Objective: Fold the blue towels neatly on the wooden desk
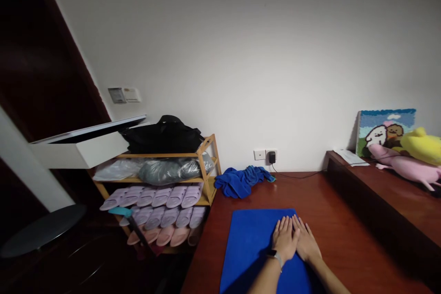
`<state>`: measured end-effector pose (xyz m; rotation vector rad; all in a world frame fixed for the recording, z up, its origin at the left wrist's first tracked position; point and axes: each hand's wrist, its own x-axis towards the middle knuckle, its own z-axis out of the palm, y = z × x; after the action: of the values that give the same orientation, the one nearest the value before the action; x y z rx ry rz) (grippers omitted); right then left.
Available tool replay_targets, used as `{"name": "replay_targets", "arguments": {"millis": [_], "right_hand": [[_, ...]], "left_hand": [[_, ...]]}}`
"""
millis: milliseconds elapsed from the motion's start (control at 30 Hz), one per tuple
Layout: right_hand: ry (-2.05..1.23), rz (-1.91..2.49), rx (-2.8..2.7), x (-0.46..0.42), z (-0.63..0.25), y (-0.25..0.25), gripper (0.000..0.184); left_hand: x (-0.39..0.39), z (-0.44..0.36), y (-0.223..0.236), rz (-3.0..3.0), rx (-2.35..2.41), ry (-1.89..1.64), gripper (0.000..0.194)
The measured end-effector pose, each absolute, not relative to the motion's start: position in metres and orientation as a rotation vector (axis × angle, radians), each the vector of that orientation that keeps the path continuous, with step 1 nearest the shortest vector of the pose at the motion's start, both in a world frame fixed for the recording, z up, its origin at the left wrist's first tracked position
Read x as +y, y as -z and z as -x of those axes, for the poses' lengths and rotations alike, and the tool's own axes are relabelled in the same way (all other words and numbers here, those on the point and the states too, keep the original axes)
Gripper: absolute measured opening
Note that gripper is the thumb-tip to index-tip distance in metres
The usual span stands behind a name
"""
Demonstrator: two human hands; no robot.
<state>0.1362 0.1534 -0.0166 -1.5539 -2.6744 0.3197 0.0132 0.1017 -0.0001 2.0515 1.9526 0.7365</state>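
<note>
A blue cloth [248, 243] lies spread flat on the reddish-brown wooden table [358, 257]. My left hand [285, 238], with a watch [274, 257] on its wrist, rests palm down on the cloth, fingers stretched out. Beside it, my right hand [306, 241] lies flat too, along the cloth's right edge. The two hands touch or nearly touch at the thumbs. Neither holds anything. Part of the cloth is hidden under the hands and forearms.
A crumpled blue cloth [241, 181] lies at the table's back left, near a plugged-in black adapter [272, 157]. Left stands a wooden shoe rack [206, 170] with several slippers [172, 196] and a black bag [165, 137]. Plush toys [409, 165] sit on the raised ledge at right.
</note>
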Motion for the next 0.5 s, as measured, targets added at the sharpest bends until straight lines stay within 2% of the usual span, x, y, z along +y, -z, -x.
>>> {"name": "replay_targets", "arguments": {"millis": [100,367,500], "right_hand": [[-0.361,1.562,-2.631,0.153,-0.136,0.017,0.069],[-0.407,1.61,-2.565,0.147,-0.135,0.006,0.073],[-0.402,1.604,-2.549,0.147,-0.136,0.011,0.073]], "left_hand": [[0.094,0.002,0.003,-2.061,1.992,-0.618,0.07],[0.022,0.16,-0.006,-1.805,2.401,-0.36,0.078],[-0.009,0.211,-0.006,-1.728,2.463,-0.337,0.077]]}}
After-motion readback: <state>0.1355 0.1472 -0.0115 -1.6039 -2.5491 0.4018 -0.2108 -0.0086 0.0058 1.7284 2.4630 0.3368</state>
